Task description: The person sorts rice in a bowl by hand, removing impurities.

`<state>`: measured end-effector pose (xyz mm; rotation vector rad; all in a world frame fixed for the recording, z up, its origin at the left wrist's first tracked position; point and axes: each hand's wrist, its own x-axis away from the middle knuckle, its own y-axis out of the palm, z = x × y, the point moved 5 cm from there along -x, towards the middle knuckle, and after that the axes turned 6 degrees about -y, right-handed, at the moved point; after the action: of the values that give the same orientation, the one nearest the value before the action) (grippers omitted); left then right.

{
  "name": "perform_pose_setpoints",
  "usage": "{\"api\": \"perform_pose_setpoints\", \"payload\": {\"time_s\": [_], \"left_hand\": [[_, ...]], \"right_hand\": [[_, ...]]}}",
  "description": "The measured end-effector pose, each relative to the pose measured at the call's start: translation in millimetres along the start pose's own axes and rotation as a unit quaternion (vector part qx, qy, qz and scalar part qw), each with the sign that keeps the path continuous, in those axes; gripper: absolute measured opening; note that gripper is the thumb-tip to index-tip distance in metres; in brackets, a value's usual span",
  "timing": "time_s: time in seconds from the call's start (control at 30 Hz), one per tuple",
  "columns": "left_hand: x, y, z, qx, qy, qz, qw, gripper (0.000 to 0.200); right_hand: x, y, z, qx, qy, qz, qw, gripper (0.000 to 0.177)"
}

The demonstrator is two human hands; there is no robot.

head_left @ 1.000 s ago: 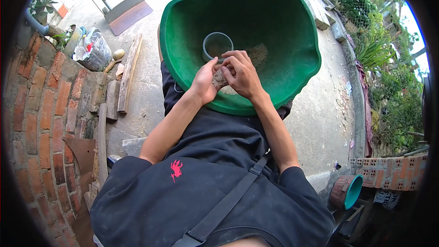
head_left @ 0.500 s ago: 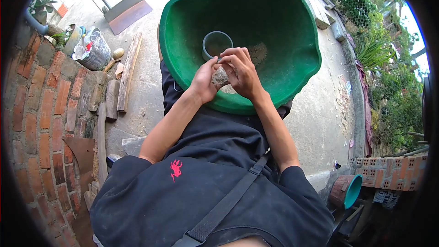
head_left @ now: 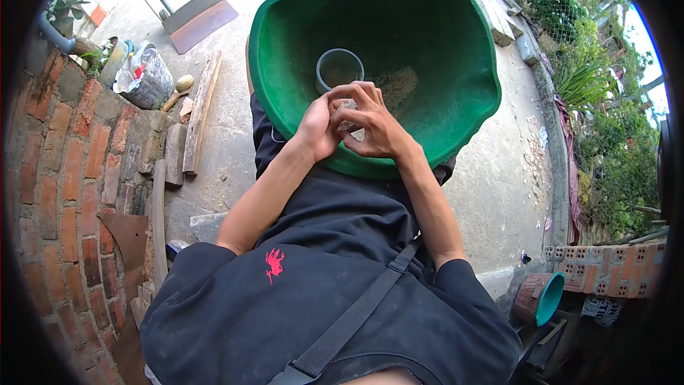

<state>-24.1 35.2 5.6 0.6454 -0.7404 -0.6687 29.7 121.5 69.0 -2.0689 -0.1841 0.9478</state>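
Note:
My left hand (head_left: 318,128) is cupped over the near side of a big green tub (head_left: 456,64) resting at my lap. Pale, gritty material (head_left: 348,127) shows at its palm; most of its fingers are hidden. My right hand (head_left: 374,125) arches over the left one, fingers curved and thumb apart, its fingertips touching or very near the left palm. Just beyond the hands, a round grey-rimmed container (head_left: 340,69) stands inside the tub. Loose pale grains (head_left: 399,88) lie on the tub floor to its right.
A brick wall (head_left: 71,171) runs along the left. Near it are a bucket of odds and ends (head_left: 146,78) and a wooden plank (head_left: 203,114). A hand truck (head_left: 199,20) stands ahead. At the lower right sits a smaller bucket (head_left: 538,298); plants (head_left: 591,78) line the right side.
My right hand's fingers have gone from a raised pinch near the left fingertips to a spread arch over the left palm. The left hand, tub and container have barely moved.

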Motion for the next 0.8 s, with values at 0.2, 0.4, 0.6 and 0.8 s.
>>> {"api": "perform_pose_setpoints", "payload": {"time_s": [0.2, 0.4, 0.6, 0.8], "left_hand": [[-3, -3, -1, -0.004, -0.003, -0.018, 1.000, 0.041], [6, 4, 2, 0.003, 0.001, -0.024, 1.000, 0.038], [-9, -7, -6, 0.028, -0.013, -0.049, 0.998, 0.046], [-21, -24, -10, 0.007, -0.042, -0.071, 0.997, 0.045]], "right_hand": [[-1, 1, 0, 0.017, -0.008, 0.005, 1.000, 0.023], [-3, -1, 0, 0.006, 0.002, 0.046, 0.999, 0.021], [-2, -28, -4, 0.090, -0.031, 0.288, 0.953, 0.025], [-4, -23, 14, 0.106, 0.077, 0.286, 0.949, 0.034]]}}
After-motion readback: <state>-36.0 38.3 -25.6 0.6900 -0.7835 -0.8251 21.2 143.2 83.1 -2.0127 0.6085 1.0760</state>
